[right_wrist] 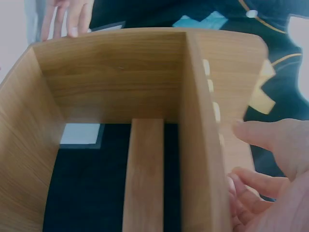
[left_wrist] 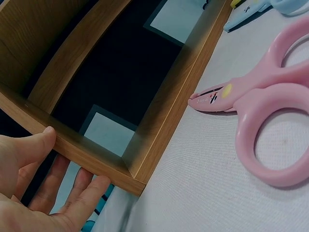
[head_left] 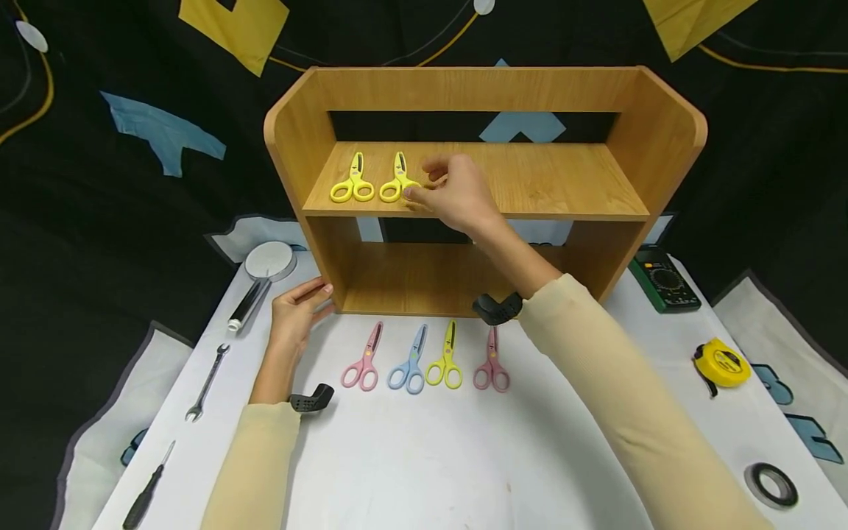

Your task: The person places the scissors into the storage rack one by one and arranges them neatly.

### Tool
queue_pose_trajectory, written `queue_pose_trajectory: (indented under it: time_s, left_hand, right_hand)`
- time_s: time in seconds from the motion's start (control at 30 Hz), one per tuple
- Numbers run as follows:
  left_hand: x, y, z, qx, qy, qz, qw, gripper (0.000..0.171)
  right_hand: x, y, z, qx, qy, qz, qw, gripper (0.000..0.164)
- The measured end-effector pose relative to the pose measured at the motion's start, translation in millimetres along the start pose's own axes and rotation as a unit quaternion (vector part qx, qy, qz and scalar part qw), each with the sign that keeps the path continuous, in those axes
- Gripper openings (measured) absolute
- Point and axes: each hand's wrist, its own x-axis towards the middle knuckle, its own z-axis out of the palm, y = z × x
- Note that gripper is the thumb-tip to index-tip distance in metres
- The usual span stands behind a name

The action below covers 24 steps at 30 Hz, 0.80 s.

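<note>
My right hand [head_left: 460, 193] hovers at the upper board of a wooden shelf unit [head_left: 543, 177], thumb tip right at the handle of yellow scissors [head_left: 391, 191]; its thumb and fingers stand apart. To the left on that board lies another pair of yellow scissors [head_left: 356, 177]. Low on the left side panel, my left hand [head_left: 294, 313] rests, its thumb on the front edge and fingertips on the outer face. In front of the unit lie pink scissors [head_left: 361, 372], blue scissors [head_left: 412, 364], yellow scissors [head_left: 444, 364] and another pink pair [head_left: 492, 372].
Along the table's left lie a magnifier-like round tool [head_left: 270, 259], a wrench [head_left: 207, 383] and a screwdriver [head_left: 147, 489]. On the right are a multimeter [head_left: 665, 280], a yellow tape measure [head_left: 723, 363] and a black tape roll [head_left: 751, 480]. Dark cloth hangs behind.
</note>
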Motion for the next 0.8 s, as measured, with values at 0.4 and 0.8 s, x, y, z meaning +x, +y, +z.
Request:
queue_pose_trajectory:
  time_s: [0.4,0.8]
  left_hand:
    - [-2.5,0.3,1.2,-0.017,0.012,-0.003,0.9998,0.042]
    - [-2.1,-0.9,2.2,-0.019,0.012,0.005,0.9997,0.042]
  right_hand:
    - [-102,57,-59,0.044,0.023,-0.028,0.998,0.038]
    - [-194,149,-29,0.049,-0.059,0.055,0.996,0.047]
